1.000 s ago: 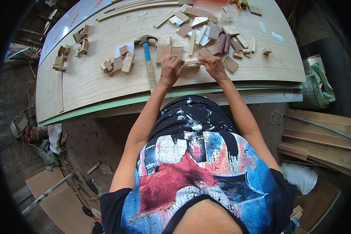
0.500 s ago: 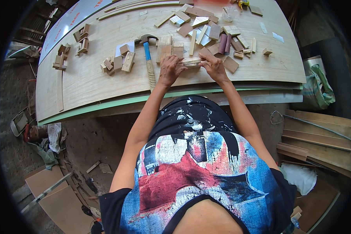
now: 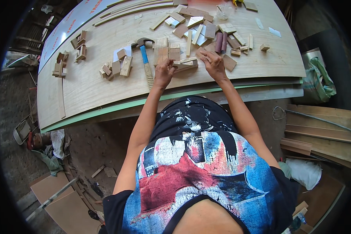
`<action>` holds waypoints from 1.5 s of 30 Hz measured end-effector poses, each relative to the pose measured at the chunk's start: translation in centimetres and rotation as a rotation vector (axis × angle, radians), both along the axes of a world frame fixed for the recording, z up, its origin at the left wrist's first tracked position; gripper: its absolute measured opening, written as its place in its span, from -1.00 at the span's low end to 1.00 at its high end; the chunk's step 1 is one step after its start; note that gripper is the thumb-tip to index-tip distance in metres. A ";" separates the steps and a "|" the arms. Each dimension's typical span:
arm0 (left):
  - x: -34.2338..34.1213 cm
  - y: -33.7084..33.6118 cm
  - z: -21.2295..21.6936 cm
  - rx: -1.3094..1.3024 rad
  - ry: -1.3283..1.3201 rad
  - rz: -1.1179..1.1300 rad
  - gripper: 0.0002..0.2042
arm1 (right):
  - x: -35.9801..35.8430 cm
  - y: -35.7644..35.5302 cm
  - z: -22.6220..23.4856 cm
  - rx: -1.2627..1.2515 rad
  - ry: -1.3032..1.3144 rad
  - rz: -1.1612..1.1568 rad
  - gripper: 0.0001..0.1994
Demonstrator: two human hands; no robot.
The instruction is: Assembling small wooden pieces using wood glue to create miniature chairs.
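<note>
The person leans over the wide pale plywood bench (image 3: 105, 85), both forearms stretched out from a paint-flecked printed shirt. Between the two hands lies a thin pale wooden strip (image 3: 186, 63), flat on the bench top; the left hand (image 3: 164, 72) has its grip pinched on the strip's near-left end, fingers curled down on it, while the right hand (image 3: 213, 62) presses its fingertips onto the other end, so the grip there is narrow and closed on the same piece. Just left of the left hand's grip lies a hammer with a blue neck and pale wooden handle (image 3: 146, 60), its handle pointing back toward the person and its dark head pointing away. Directly beyond the left grip stand a few squared light wooden blocks (image 3: 167, 52), close together. Just right of the right grip sits a flat brown wooden tile (image 3: 229, 62). A little beyond the right grip lie two dark reddish-brown cylinders (image 3: 221, 42) side by side, and past them a loose scatter of short pale offcuts (image 3: 199, 27). Well off to the left of the hands there is a small heap of tan wooden blocks (image 3: 117, 67), and farther left again another cluster of small blocks (image 3: 59, 67) near the bench's edge. Far beyond everything, long thin wooden slats (image 3: 136, 7) lie along the bench's back.
</note>
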State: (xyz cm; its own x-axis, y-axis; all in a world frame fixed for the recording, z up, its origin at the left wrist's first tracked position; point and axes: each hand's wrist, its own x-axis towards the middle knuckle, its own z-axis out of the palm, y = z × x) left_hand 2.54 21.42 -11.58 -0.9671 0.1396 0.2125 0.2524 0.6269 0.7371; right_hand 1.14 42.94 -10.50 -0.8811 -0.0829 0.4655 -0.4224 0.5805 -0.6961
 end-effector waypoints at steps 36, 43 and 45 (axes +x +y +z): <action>-1.1 0.9 -1.7 0.395 -0.114 0.105 -0.79 | -0.3 -0.9 -0.6 0.047 0.166 0.009 -0.87; -1.0 0.8 -1.7 0.458 -0.118 0.095 -0.79 | -0.3 -1.0 -0.5 -0.009 0.037 0.147 -0.80; -0.9 0.8 -1.5 0.432 -0.124 0.098 -0.79 | -0.4 -1.0 -0.5 0.010 0.007 0.162 -0.79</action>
State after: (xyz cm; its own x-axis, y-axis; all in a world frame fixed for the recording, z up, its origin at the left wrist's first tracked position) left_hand 1.60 22.21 -13.06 -0.9932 -0.0295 0.1131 0.1009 0.2716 0.9571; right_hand 0.72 41.98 -11.02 -0.8524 -0.2281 0.4705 -0.5161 0.5111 -0.6873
